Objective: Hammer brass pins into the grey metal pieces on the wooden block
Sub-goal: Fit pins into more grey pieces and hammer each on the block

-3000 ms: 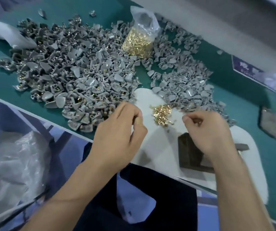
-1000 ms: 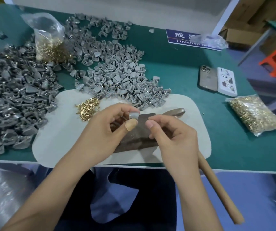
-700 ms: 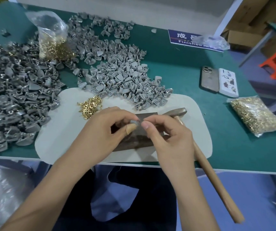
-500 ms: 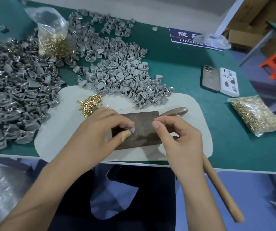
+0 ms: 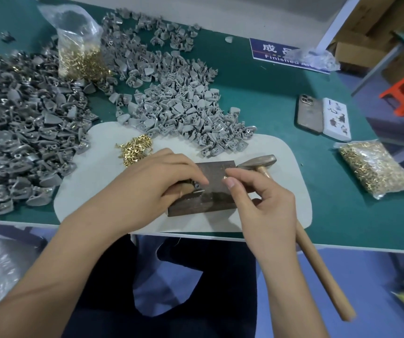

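A dark wooden block (image 5: 216, 198) lies on a pale mat (image 5: 93, 189) at the table's front edge. My left hand (image 5: 152, 186) holds a small grey metal piece (image 5: 197, 186) down on the block's left part, fingers curled over it. My right hand (image 5: 262, 198) pinches a tiny brass pin (image 5: 225, 177) between thumb and forefinger, just right of the piece and above the block. A hammer (image 5: 259, 162) with a long wooden handle lies behind and under my right hand, untouched. Loose brass pins (image 5: 133, 150) lie in a small heap on the mat.
Two big heaps of grey pieces (image 5: 179, 113) and darker ones (image 5: 22, 123) cover the green table. A bag of pins (image 5: 79, 52) stands at the back left, another bag (image 5: 374, 169) at the right. A phone (image 5: 309, 113) and a white box (image 5: 336, 118) lie right.
My left hand has lowered the grey piece onto the block's left part. My right hand has moved slightly away from it and holds a pin above the block. Before that, the view swung right.
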Available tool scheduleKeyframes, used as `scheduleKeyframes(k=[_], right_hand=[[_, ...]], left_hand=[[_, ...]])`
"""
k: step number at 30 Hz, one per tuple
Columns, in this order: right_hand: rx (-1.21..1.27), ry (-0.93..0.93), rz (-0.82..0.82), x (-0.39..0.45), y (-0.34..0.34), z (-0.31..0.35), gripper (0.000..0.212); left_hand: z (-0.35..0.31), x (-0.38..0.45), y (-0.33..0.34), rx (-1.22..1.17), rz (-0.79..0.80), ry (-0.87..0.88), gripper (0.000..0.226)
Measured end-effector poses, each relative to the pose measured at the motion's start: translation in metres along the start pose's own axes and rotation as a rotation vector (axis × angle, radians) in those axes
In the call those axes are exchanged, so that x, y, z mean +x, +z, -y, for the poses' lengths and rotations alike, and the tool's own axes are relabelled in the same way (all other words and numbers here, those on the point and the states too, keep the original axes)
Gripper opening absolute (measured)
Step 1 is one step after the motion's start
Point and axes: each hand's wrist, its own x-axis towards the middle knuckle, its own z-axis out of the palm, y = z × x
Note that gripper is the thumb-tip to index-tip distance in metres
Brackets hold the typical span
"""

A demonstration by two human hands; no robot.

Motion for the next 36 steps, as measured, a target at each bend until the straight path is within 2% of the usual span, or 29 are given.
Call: scheduleKeyframes(k=[3, 8, 12, 22, 28, 31, 36], right_hand=[[-0.011, -0.011, 0.014, -0.001, 0.000, 0.001, 0.014], [-0.065, -0.066, 0.049, 0.004, -0.001, 0.005, 0.008], [-0.185, -0.127, 0.120, 0.007, 0.003, 0.010, 0.009], [-0.713, -0.301, 0.305, 0.012, 0.016, 0.042, 0.005], [-0.978, -0.472, 0.541, 0.022, 0.023, 0.065, 0.006], [-0.949, -0.440, 0.597, 0.028, 0.021, 0.070, 0.009], [-0.668, -0.230, 0.507, 0.029, 0.013, 0.058, 0.009]], left_hand=[[-0.003, -0.001, 0.005, 0.008, -0.077, -0.025, 0.015], [-0.004, -0.006, 0.015, -0.094, -0.164, -0.154, 0.026], [-0.005, -0.011, 0.018, -0.123, -0.233, -0.214, 0.019], [-0.009, -0.011, 0.020, -0.193, -0.267, -0.224, 0.015], [-0.006, -0.009, 0.023, -0.217, -0.299, -0.260, 0.014], [-0.003, -0.008, 0.022, -0.232, -0.294, -0.258, 0.011], [-0.001, -0.009, 0.022, -0.251, -0.274, -0.260, 0.009]])
